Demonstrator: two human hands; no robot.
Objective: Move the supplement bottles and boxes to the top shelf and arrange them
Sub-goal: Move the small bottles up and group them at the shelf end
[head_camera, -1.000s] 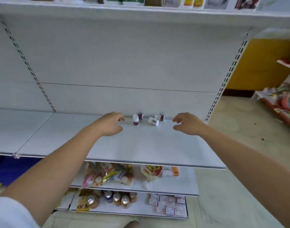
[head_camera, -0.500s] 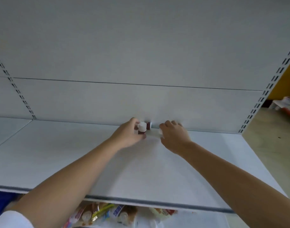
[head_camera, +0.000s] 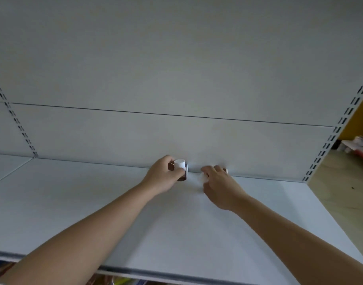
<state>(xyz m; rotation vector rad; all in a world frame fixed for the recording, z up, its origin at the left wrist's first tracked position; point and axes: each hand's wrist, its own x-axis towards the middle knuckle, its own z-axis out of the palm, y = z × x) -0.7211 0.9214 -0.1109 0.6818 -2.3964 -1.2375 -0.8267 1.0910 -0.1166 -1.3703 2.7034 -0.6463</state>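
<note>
Head view: left hand [head_camera: 162, 178] curls round a white-capped brown bottle [head_camera: 180, 166] at the shelf [head_camera: 94, 202] back. Right hand [head_camera: 219, 186], arm outstretched, bends over a blurred white item [head_camera: 204, 177]; whether it grips is unclear.

White shelf board [head_camera: 94, 192] under left hand [head_camera: 162, 177] and right hand [head_camera: 219, 186]; grey edge strip [head_camera: 156, 273] on its near side. White back panel [head_camera: 176, 68] just beyond both hands, horizontal seam [head_camera: 135, 113] above them. Slotted upright [head_camera: 16, 120] well left of left hand, second upright [head_camera: 339, 128] well right of right hand. Past that one: yellow wall [head_camera: 357, 122], beige floor [head_camera: 341, 192], blurred clutter [head_camera: 359, 145]. Coloured packets [head_camera: 114, 281] below the strip, details unreadable.
</note>
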